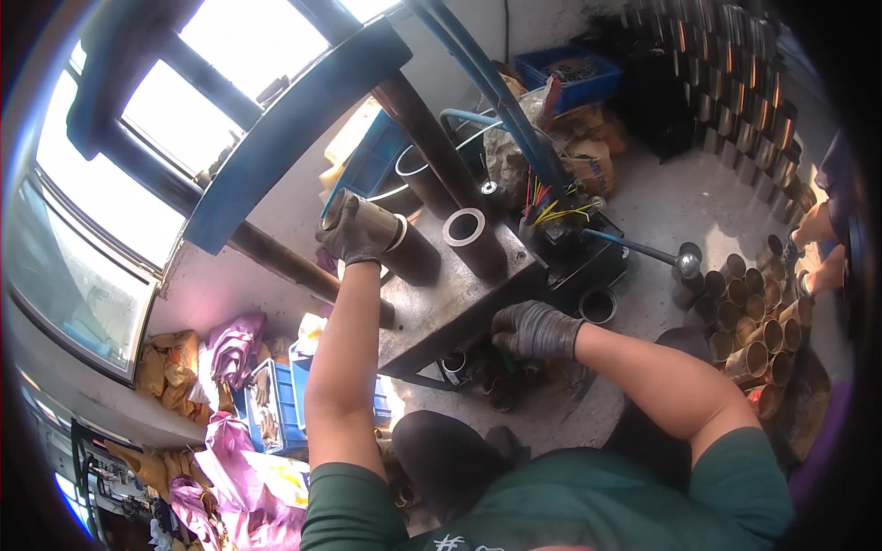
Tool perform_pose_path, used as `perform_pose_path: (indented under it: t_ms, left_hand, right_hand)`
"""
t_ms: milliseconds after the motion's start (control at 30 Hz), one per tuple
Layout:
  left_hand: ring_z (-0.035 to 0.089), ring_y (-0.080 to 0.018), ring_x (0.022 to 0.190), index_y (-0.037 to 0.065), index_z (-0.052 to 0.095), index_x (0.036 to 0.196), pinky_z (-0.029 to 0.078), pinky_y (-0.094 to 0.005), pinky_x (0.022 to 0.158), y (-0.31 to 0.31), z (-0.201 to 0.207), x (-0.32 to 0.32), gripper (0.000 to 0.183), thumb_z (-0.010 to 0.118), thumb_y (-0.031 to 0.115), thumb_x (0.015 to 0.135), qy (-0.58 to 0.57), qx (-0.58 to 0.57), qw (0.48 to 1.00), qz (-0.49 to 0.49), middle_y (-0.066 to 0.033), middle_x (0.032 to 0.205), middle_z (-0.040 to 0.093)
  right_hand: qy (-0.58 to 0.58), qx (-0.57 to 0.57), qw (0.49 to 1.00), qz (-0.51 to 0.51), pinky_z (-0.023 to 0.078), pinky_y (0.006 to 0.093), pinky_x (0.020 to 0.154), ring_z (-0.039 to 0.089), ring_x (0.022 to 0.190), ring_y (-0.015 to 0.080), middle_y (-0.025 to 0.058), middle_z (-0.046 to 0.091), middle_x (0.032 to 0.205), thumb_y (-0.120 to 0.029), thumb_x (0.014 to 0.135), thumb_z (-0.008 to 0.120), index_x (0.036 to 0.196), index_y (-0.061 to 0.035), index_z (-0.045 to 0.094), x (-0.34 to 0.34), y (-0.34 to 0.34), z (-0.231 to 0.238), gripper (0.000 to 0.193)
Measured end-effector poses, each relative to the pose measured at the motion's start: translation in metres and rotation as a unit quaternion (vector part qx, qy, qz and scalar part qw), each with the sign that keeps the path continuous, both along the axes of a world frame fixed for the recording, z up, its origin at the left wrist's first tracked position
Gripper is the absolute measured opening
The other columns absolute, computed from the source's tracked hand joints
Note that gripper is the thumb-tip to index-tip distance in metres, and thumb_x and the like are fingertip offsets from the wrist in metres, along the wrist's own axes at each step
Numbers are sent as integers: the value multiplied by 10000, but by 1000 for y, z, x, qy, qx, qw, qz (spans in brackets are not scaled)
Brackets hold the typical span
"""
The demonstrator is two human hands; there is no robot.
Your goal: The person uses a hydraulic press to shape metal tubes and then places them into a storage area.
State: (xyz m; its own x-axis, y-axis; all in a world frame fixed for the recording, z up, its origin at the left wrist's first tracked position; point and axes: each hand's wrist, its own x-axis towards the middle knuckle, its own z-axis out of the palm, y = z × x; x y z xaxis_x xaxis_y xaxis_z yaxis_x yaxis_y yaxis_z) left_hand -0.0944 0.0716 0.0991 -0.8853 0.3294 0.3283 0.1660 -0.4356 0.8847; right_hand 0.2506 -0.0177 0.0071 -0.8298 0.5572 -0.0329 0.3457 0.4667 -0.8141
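My left hand (pixel 353 231), in a grey work glove, is wrapped round a light metal sleeve (pixel 378 220). The sleeve is tilted at the upper end of a dark cylinder (pixel 415 261) on the press's steel table (pixel 424 323). Beside that stands a thick-walled dark tube (pixel 481 253) with a bright ring-shaped top. My right hand (pixel 537 331), also gloved, is curled closed just off the table's front edge. Its fingertips are turned away, so anything inside them is hidden; a bit of green shows below it.
A blue press beam (pixel 299 124) and dark columns stand over the table. A lever with a ball knob (pixel 687 261) juts out to the right. Several metal sleeves (pixel 749 358) stand on the floor at right, near another person's arm (pixel 816 225). Blue crates (pixel 287 404) are at left.
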Motion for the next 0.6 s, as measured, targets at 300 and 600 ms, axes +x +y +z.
perform_pose_path:
  t_ms: [300,600]
  left_hand:
    - [621,-313,1210,-47,404,1414,494,-381,1046,-4,-19,-18,982,963,356,714,265,-148,951,51,-207,1321,607]
    - [592,-284,1231,94,329,1542,560,-409,1015,5,-70,-88,1038,961,181,723,162,-96,953,-238,-140,1445,533]
  right_hand:
    - [-1,12,1000,8,533,457,962,693,1074,384,207,732,1116,-316,936,649,1199,-73,717,6,-4,11,364]
    - [37,51,998,18,532,489,908,684,1042,410,215,725,1055,-293,927,639,1159,-48,694,10,-12,12,342]
